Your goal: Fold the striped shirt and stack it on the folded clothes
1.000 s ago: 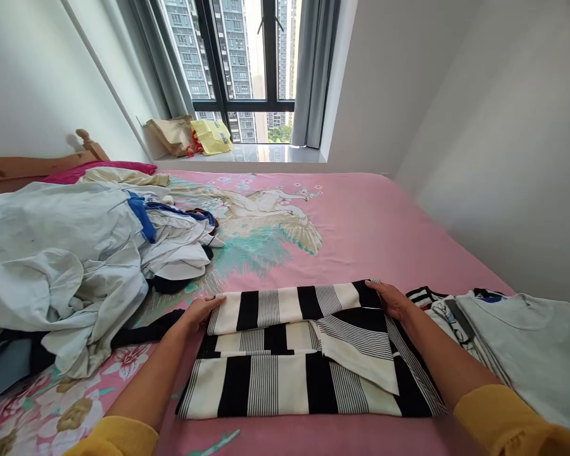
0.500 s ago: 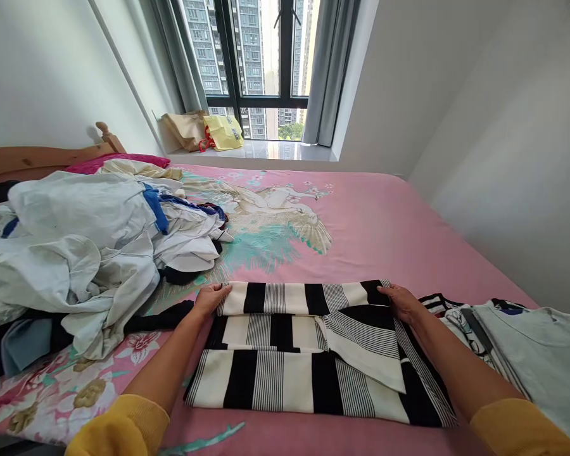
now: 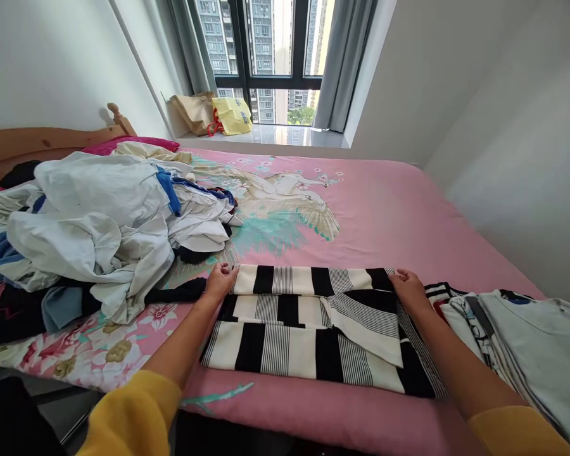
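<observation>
A black-and-white striped top (image 3: 285, 345) lies folded on the near part of the bed, its far edge turned over in a band. One sleeve-like flap slants across its right half. At the far left corner of that band, my left hand (image 3: 220, 283) pinches the fabric edge. My right hand (image 3: 408, 288) is closed at the far right corner, fingertips on the cloth. Both forearms, in yellow sleeves, reach in along the garment's sides.
A heap of loose clothes (image 3: 95, 209), mostly white, covers the left of the bed. Folded shirts (image 3: 541, 342) are stacked at the right, beside my right forearm. The pink bed sheet (image 3: 384, 209) stretches back to a window sill (image 3: 285, 134) holding paper bags (image 3: 194, 113).
The view has tilted down and shifted left, so more of the bed's front edge shows. Both hands stay at the far corners of the striped top, whose folds look much the same.
</observation>
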`<state>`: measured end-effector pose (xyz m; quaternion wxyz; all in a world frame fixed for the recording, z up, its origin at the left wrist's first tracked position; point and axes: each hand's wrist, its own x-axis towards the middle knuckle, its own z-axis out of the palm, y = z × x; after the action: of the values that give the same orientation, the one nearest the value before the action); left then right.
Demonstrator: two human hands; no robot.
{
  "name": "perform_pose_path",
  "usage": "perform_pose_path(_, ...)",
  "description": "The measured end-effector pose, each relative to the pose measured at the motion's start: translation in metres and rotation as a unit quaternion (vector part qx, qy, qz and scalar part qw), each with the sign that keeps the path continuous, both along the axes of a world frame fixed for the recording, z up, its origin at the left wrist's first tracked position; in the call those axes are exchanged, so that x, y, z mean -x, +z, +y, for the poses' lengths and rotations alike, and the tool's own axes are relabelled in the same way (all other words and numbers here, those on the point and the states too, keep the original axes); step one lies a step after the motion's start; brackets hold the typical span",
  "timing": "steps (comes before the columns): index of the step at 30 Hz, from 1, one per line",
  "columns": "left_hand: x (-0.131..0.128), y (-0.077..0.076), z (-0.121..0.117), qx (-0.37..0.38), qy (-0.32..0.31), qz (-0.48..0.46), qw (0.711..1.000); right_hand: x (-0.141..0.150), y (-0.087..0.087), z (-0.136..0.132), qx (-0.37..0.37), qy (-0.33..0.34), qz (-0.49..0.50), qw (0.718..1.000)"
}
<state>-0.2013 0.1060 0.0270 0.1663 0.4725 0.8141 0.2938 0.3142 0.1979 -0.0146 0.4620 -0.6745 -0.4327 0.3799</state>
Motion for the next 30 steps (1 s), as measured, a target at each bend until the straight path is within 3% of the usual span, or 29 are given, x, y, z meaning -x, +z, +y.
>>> perform_pose_path(3,-0.013,0.015,-0.039,-0.034,-0.099,0.035,0.994,-0.003,0.012,-0.035,-0.087,-0.009,-0.150,0.985)
perform_pose_path(5,-0.015,0.017,-0.067,-0.047,-0.205,0.091,0.973,-0.005,0.019,-0.064,-0.106,0.036,-0.185,0.976)
perform_pose_path(7,-0.009,0.012,-0.090,-0.053,-0.265,0.162,0.949,-0.007,0.023,-0.090,-0.107,0.064,-0.198,0.972)
perform_pose_path(11,0.005,-0.006,-0.109,-0.047,-0.271,0.250,0.929,-0.001,0.032,-0.130,-0.130,0.080,-0.272,0.950)
perform_pose_path(14,-0.005,-0.011,-0.109,-0.075,-0.260,0.285,0.919,0.017,0.039,-0.153,-0.175,0.157,-0.317,0.919)
perform_pose_path(17,-0.042,-0.010,-0.109,-0.124,-0.293,0.274,0.908,0.045,0.043,-0.171,-0.195,0.262,-0.354,0.876)
perform_pose_path(21,-0.109,-0.010,-0.109,-0.160,-0.358,0.218,0.893,0.075,0.045,-0.189,-0.138,0.338,-0.387,0.847)
perform_pose_path(25,-0.165,-0.011,-0.104,-0.175,-0.392,0.179,0.885,0.069,0.047,-0.200,-0.172,0.298,-0.373,0.862)
perform_pose_path(30,-0.209,-0.004,-0.091,-0.156,-0.397,0.148,0.892,0.024,0.048,-0.207,-0.191,0.222,-0.365,0.884)
